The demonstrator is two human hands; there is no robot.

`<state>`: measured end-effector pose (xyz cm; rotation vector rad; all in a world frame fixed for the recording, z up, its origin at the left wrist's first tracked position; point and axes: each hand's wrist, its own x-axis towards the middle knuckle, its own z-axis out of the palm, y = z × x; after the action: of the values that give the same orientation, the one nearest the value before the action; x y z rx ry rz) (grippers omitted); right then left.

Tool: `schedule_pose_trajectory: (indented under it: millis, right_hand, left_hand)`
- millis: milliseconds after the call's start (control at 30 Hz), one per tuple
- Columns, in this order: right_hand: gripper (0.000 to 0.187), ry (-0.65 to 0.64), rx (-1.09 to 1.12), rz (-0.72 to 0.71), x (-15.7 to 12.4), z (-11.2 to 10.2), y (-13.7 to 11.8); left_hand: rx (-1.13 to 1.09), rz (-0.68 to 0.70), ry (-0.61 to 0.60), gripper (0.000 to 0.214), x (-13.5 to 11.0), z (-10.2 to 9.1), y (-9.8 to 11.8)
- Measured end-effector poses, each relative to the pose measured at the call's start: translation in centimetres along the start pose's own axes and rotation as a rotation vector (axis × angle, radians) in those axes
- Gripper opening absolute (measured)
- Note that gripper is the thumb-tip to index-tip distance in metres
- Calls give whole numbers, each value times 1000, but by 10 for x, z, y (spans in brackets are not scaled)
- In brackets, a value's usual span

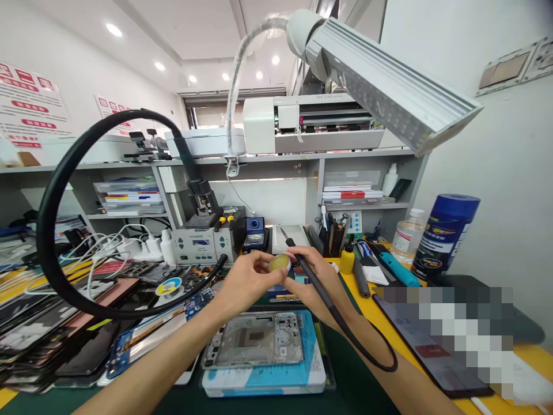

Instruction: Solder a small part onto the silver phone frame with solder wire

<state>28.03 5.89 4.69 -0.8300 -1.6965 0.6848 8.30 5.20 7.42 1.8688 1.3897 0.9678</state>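
Your L hand, fingers part-closed, pinches a round tin; R hand, fingers curled, holds soldering iron, both fwd.

A small round container sat raised between the fingertips of the left hand and the right hand, its yellowish face turned toward the camera, with a pale rim; whether that face was lid or contents could not be told. The slim, dark soldering iron lay slantwise across the right hand, metal tip pointing up and away, its black cord looping over the forearm.
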Motion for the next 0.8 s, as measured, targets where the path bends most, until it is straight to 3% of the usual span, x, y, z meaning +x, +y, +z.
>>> schedule_pose_trajectory:
  millis: [167,367,433,633,800]
  right_hand:
    - [52,22,115,-21,0,1,-7]
    - [25,242,387,130,6,-5,-9]
    - [26,290,507,211,10,-11,-8]
    - [20,237,794,483,19,-27,-16]
    - [13,248,894,577,20,-27,-24]
  left_hand:
    - [182,278,215,28,-14,-10,-14]
    - [377,563,363,35,-28,-22,-40]
    - [413,598,368,34,-32,-23,-42]
    - [457,589,341,37,-43,-24,-36]
    - [459,534,272,33,-50,-29,-39]
